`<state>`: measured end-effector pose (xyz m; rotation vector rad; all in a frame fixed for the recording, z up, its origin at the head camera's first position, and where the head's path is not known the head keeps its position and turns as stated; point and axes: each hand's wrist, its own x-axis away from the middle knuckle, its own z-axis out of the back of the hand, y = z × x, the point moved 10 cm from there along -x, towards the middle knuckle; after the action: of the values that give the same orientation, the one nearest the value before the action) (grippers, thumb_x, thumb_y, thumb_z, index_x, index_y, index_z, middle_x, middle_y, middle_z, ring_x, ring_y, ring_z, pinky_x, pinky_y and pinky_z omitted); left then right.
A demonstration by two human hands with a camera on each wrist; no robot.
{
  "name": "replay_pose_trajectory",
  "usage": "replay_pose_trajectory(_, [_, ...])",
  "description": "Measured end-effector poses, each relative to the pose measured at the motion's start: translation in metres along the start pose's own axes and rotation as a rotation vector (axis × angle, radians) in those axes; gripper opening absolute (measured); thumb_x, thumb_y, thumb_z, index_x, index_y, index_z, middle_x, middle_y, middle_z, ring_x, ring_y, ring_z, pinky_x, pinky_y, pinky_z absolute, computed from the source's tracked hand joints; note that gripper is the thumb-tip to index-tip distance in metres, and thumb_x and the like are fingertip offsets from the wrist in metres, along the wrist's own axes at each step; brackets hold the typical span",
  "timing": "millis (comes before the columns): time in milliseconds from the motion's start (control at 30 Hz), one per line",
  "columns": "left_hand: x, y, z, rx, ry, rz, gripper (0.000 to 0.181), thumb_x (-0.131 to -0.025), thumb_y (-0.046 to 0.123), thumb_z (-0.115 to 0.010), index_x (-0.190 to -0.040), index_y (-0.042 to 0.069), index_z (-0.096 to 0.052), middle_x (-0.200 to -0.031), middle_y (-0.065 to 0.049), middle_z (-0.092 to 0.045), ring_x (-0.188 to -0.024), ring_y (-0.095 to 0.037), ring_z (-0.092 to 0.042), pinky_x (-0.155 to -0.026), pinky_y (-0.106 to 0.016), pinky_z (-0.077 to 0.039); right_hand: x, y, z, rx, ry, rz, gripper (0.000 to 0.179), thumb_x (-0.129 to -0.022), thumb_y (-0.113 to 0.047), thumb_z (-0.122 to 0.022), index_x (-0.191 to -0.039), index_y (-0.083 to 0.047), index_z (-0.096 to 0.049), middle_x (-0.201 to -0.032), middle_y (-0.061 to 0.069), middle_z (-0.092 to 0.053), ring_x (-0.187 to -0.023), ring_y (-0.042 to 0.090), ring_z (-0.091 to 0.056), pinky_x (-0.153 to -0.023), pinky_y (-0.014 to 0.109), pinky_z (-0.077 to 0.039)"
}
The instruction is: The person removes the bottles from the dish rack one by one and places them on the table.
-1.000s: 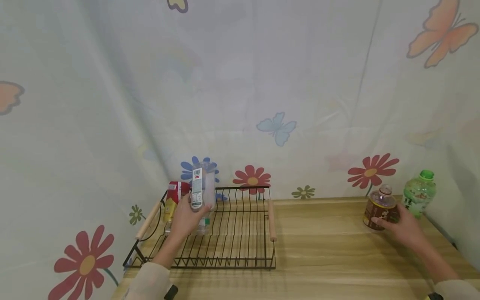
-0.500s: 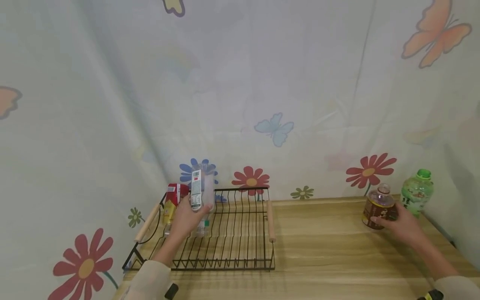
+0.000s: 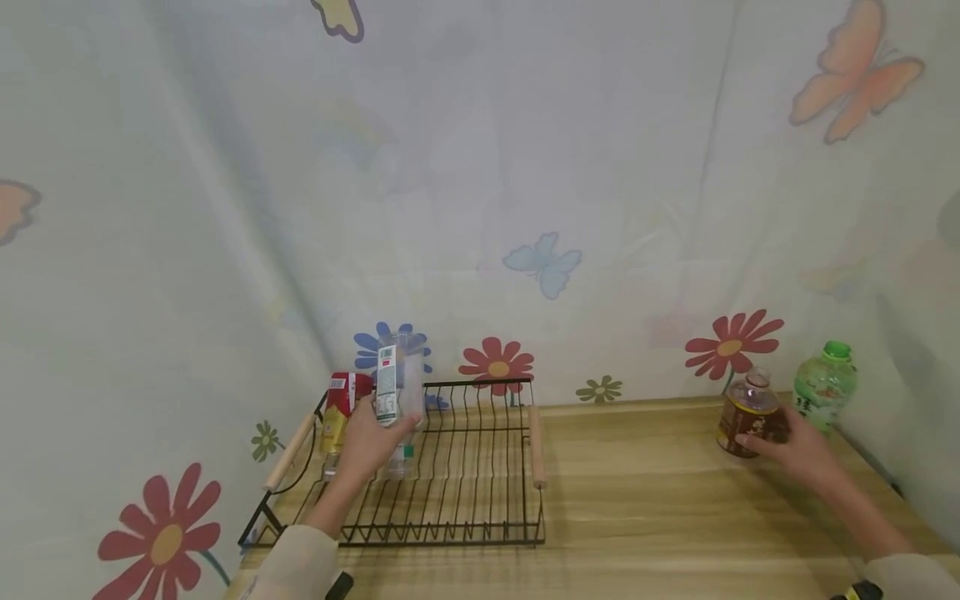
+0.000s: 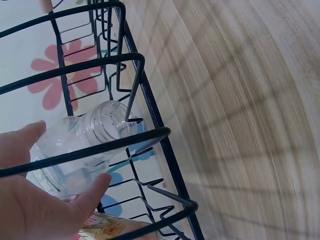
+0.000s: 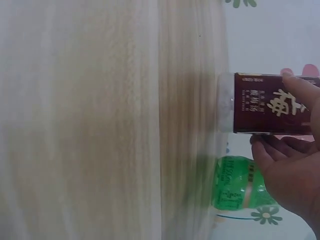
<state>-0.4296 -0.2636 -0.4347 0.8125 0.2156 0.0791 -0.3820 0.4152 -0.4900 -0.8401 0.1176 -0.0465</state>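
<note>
My left hand (image 3: 373, 442) grips a clear plastic bottle (image 3: 409, 383) with a white label strip. The bottle is upside down in the black wire rack (image 3: 467, 546); its open mouth faces the rack's bottom wires in the left wrist view. Left of that hand, a red-and-gold labelled bottle (image 3: 337, 417) also stands neck down in the rack. My right hand (image 3: 798, 450) holds an uncapped bottle with a dark brown label (image 3: 742, 425), upright at the table's right side, thumb on one side and fingers on the other. Close beside it stands a green bottle (image 3: 825, 387).
The rack has wooden handles, one on its right side (image 3: 536, 446). It sits on the wood-grain table (image 3: 622, 492). A pale curtain (image 3: 600, 167) with flowers and butterflies hangs behind the table and along both sides.
The whole head view has shifted slightly, with the scene sliding left and a little down. Both hands keep their holds, and the bottles stay about where they were.
</note>
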Motion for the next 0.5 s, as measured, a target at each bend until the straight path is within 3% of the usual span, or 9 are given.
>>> replay_pose_trajectory(200, [-0.002,0.001,0.0,0.004,0.006,-0.013,0.096,-0.095,0.049,-0.077,-0.159,-0.006,-0.03,-0.145,-0.03,-0.052,-0.125,-0.045,-0.059,-0.097,-0.059,-0.056,0.014,-0.013,0.005,0.005,-0.041,0.077,0.1,-0.105,-0.037,-0.07,-0.157,0.021,-0.008,-0.149,0.054,-0.029,-0.134,0.071,-0.036,-0.104,0.075,-0.041])
replay_pose_trajectory(367, [-0.003,0.007,0.004,0.0,0.026,-0.028,0.098,-0.095,0.048,-0.078,-0.161,-0.004,-0.029,-0.149,-0.029,-0.05,-0.128,-0.045,-0.057,-0.1,-0.06,-0.054,0.028,-0.023,0.016,0.115,-0.071,0.096,0.102,-0.108,-0.041,-0.063,-0.156,0.024,0.0,-0.147,0.057,-0.027,-0.131,0.073,-0.037,-0.099,0.077,-0.043])
replay_pose_trajectory(500, [0.0,0.016,0.009,-0.001,0.054,-0.048,0.093,-0.092,0.042,-0.082,-0.159,-0.002,-0.034,-0.143,-0.026,-0.055,-0.122,-0.041,-0.061,-0.097,-0.058,-0.056,0.039,-0.033,0.026,0.183,-0.058,0.108,0.108,-0.107,-0.045,-0.062,-0.157,0.021,0.009,-0.147,0.056,-0.026,-0.127,0.075,-0.037,-0.096,0.082,-0.039])
